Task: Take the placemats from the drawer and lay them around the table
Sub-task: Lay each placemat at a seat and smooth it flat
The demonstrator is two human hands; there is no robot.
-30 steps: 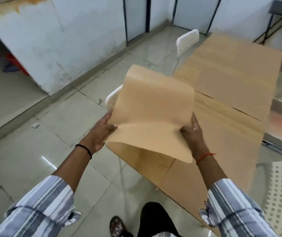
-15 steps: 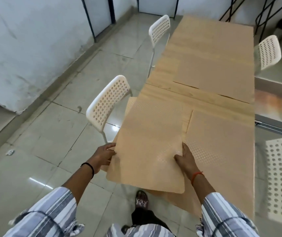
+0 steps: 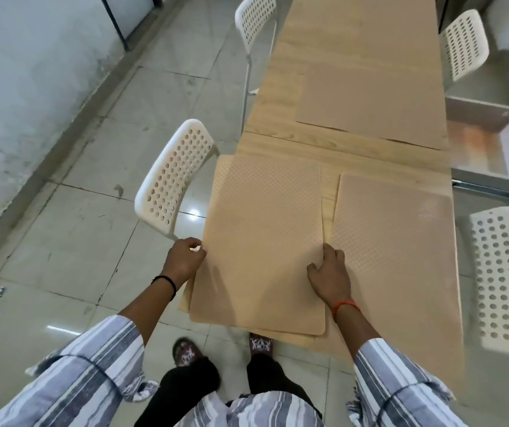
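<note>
We count three placemats on the table (image 3: 281, 140). The near-left placemat (image 3: 262, 241) lies flat at the near corner, its near and left edges overhanging the table edge slightly. The near-right placemat (image 3: 398, 257) lies just beside it, a thin strip of wood between them. The far placemat (image 3: 373, 106) sits on the right side further up, near the open drawer (image 3: 493, 143), which looks empty in the part we can see.

The left hand (image 3: 185, 260) pinches the near-left mat's left edge, fingers curled. The right hand (image 3: 330, 272) presses its right edge, fingers bent down on it.

Our judgement: three places laid; the far-left place by the far chair (image 3: 256, 23) has no mat yet.

Versus a second ago: the mat was held curled in the air; half a second ago it was coming down; now it is flat.
</note>
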